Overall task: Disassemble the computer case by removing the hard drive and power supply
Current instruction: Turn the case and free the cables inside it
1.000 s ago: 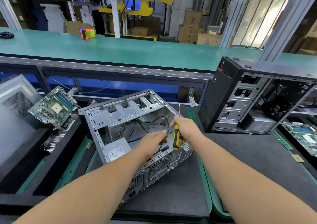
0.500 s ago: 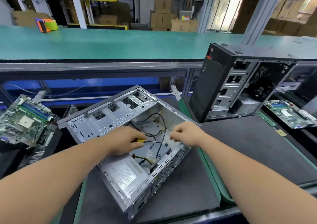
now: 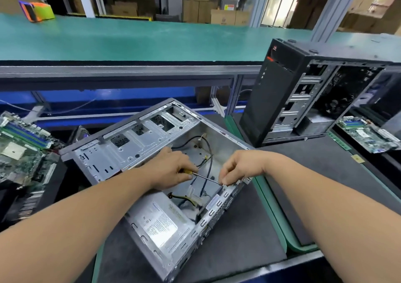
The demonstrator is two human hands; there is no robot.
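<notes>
A grey open computer case [image 3: 138,139] lies on its side on the dark mat. Its silver power supply [image 3: 160,224] with a white label sits in the near corner, with black and yellow cables [image 3: 208,159] loose beside it. My left hand [image 3: 171,167] is closed around the yellow handle of a screwdriver [image 3: 204,177], whose shaft points right toward the case's rear edge. My right hand [image 3: 240,167] pinches at the rear panel edge where the screwdriver tip meets it. What the fingers pinch is too small to tell. No hard drive is visible.
A black tower case [image 3: 308,96] stands open at the right. Loose motherboards lie at the far left [image 3: 19,150] and far right [image 3: 366,135]. A raised green bench [image 3: 138,41] runs behind, with an orange-green tape roll [image 3: 35,10] on it.
The screwdriver passed from my right hand to my left. It turned from upright to lying across the case. My right hand moved to the rear panel edge. The view shifted closer.
</notes>
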